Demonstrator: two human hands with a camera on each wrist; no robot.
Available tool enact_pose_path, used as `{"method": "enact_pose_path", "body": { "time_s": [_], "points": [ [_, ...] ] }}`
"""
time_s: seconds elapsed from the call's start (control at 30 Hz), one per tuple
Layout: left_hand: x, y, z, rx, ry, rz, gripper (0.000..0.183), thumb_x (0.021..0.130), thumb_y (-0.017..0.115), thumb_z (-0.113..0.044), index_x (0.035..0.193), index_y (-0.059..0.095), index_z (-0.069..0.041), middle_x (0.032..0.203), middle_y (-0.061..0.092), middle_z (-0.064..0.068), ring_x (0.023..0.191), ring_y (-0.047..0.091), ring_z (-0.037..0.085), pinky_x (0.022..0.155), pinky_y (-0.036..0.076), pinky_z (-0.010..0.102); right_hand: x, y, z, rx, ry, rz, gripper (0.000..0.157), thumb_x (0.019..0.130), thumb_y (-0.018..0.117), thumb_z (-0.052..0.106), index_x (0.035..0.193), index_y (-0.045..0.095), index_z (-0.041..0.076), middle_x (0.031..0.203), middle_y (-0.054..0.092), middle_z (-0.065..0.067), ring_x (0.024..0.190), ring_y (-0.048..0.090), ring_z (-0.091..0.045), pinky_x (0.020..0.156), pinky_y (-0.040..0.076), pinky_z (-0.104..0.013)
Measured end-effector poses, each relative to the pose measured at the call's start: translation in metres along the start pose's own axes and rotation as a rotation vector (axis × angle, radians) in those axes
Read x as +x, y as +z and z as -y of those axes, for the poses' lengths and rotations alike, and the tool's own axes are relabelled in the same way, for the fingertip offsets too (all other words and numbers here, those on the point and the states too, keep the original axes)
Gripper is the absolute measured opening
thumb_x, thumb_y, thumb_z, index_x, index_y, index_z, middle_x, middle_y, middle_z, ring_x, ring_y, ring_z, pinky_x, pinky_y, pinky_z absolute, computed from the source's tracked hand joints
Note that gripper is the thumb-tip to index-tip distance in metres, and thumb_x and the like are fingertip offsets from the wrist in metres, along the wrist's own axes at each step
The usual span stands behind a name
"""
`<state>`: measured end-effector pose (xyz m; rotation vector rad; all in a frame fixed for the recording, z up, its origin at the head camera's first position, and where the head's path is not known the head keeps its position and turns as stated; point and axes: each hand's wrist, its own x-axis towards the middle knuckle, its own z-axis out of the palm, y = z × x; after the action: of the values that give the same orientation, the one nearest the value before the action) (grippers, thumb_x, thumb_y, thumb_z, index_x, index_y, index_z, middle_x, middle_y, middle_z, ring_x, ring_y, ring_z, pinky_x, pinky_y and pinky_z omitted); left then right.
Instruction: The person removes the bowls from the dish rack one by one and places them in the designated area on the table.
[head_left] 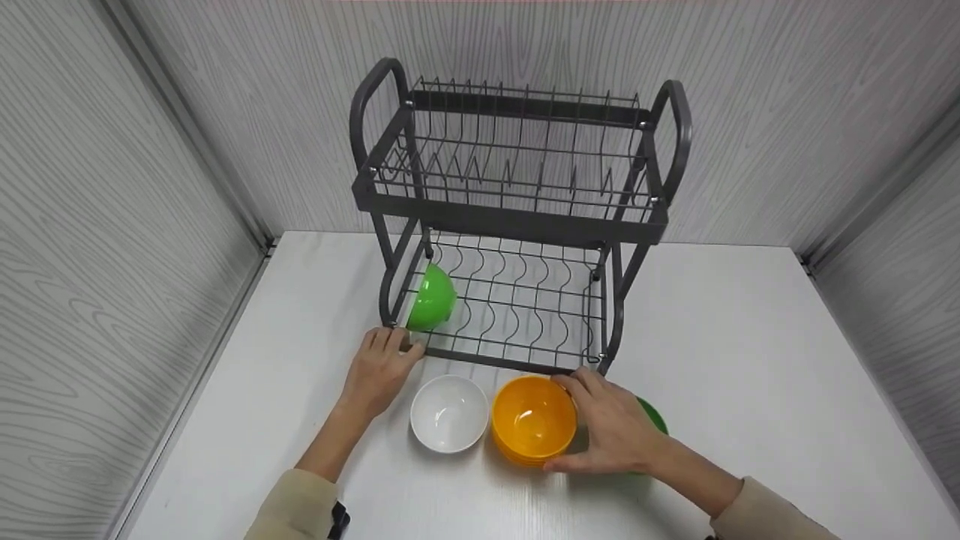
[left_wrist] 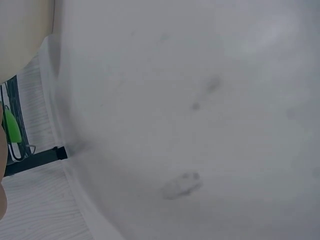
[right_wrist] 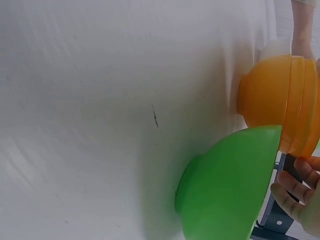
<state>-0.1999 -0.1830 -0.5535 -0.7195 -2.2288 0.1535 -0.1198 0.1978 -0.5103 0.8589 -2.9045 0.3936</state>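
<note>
A black two-tier dish rack [head_left: 510,214] stands at the back. My left hand [head_left: 379,373] grips the front left corner of its lower tier. Just behind those fingers a small green bowl [head_left: 433,298] stands tilted on its side in the lower tier. In front of the rack, my right hand [head_left: 611,427] holds the rim of a stack of orange bowls [head_left: 534,416], thumb at the near side and fingers at the far right. The right wrist view shows several nested orange bowls [right_wrist: 270,92]. A larger green bowl [right_wrist: 227,185] sits beside them, mostly hidden under my hand in the head view.
A white bowl [head_left: 449,414] stands upright just left of the orange stack. The rack's upper tier [head_left: 510,214] has upright wire dividers and a curved handle [head_left: 679,135] at each end. Grey wood-grain panels [head_left: 847,112] enclose the white table [head_left: 750,337] at back and sides.
</note>
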Motion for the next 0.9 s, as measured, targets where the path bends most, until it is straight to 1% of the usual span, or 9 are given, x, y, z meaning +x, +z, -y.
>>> {"method": "enact_pose_path", "body": {
  "time_s": [0.2, 0.33, 0.43, 0.53, 0.63, 0.7, 0.8, 0.9],
  "points": [
    [0.001, 0.001, -0.001, -0.001, 0.001, -0.008, 0.01, 0.094, 0.066, -0.007, 0.101, 0.066, -0.014, 0.1, 0.06, 0.013, 0.093, 0.059, 0.031, 0.083, 0.058, 0.042, 0.002, -0.005, 0.0, 0.007, -0.012, -0.036, 0.11, 0.067, 0.063, 0.096, 0.147, 0.053, 0.021, 0.116, 0.056, 0.005, 0.096, 0.051, -0.008, 0.077, 0.055, -0.028],
    [0.0, 0.001, 0.0, -0.001, 0.003, -0.009, 0.011, 0.094, 0.066, -0.007, 0.101, 0.067, -0.014, 0.101, 0.06, 0.013, 0.093, 0.058, 0.031, 0.083, 0.058, 0.041, 0.005, -0.008, 0.001, 0.017, -0.013, -0.058, 0.104, 0.067, 0.07, 0.09, 0.145, 0.054, 0.022, 0.113, 0.056, 0.004, 0.094, 0.05, -0.008, 0.075, 0.052, -0.026],
    [0.0, 0.001, 0.0, -0.007, -0.001, -0.011, 0.011, 0.091, 0.071, -0.008, 0.1, 0.067, -0.014, 0.1, 0.06, 0.013, 0.093, 0.057, 0.03, 0.083, 0.058, 0.041, 0.008, -0.011, 0.001, 0.024, -0.03, -0.088, 0.102, 0.067, 0.076, 0.083, 0.145, 0.055, 0.021, 0.112, 0.058, 0.001, 0.093, 0.05, -0.008, 0.073, 0.05, -0.025],
    [0.0, 0.001, -0.001, -0.016, -0.007, -0.017, 0.017, 0.087, 0.079, -0.011, 0.098, 0.065, -0.013, 0.099, 0.059, 0.012, 0.092, 0.057, 0.028, 0.083, 0.058, 0.04, 0.013, -0.014, 0.001, 0.024, -0.056, -0.12, 0.101, 0.067, 0.078, 0.08, 0.145, 0.054, 0.02, 0.111, 0.059, 0.0, 0.092, 0.052, -0.008, 0.072, 0.049, -0.023],
    [0.0, 0.001, 0.0, -0.02, -0.005, -0.024, 0.02, 0.086, 0.081, -0.016, 0.097, 0.065, -0.013, 0.098, 0.059, 0.011, 0.091, 0.057, 0.028, 0.082, 0.058, 0.04, 0.019, -0.018, 0.002, 0.019, -0.072, -0.143, 0.102, 0.069, 0.076, 0.082, 0.145, 0.054, 0.018, 0.112, 0.06, 0.0, 0.093, 0.054, -0.009, 0.072, 0.049, -0.023],
    [0.001, 0.001, -0.001, -0.018, -0.001, -0.028, 0.018, 0.087, 0.079, -0.019, 0.097, 0.065, -0.013, 0.098, 0.059, 0.011, 0.091, 0.057, 0.028, 0.081, 0.057, 0.04, 0.023, -0.02, 0.003, 0.009, -0.074, -0.151, 0.102, 0.071, 0.071, 0.085, 0.145, 0.054, 0.017, 0.116, 0.06, -0.001, 0.094, 0.055, -0.011, 0.071, 0.048, -0.023],
    [0.001, 0.002, -0.001, -0.019, 0.002, -0.037, 0.013, 0.088, 0.075, -0.017, 0.098, 0.067, -0.013, 0.097, 0.06, 0.012, 0.09, 0.057, 0.029, 0.081, 0.057, 0.04, 0.03, -0.022, 0.004, -0.002, -0.078, -0.154, 0.103, 0.074, 0.066, 0.088, 0.146, 0.053, 0.015, 0.121, 0.061, -0.003, 0.097, 0.058, -0.015, 0.071, 0.048, -0.024],
    [0.001, 0.003, -0.002, -0.026, 0.002, -0.041, 0.01, 0.09, 0.072, -0.016, 0.098, 0.068, -0.013, 0.098, 0.06, 0.012, 0.09, 0.057, 0.029, 0.081, 0.056, 0.041, 0.037, -0.025, 0.006, 0.002, -0.078, -0.155, 0.103, 0.075, 0.066, 0.087, 0.147, 0.052, 0.015, 0.126, 0.061, -0.005, 0.101, 0.059, -0.018, 0.075, 0.052, -0.028]
  ]
}}
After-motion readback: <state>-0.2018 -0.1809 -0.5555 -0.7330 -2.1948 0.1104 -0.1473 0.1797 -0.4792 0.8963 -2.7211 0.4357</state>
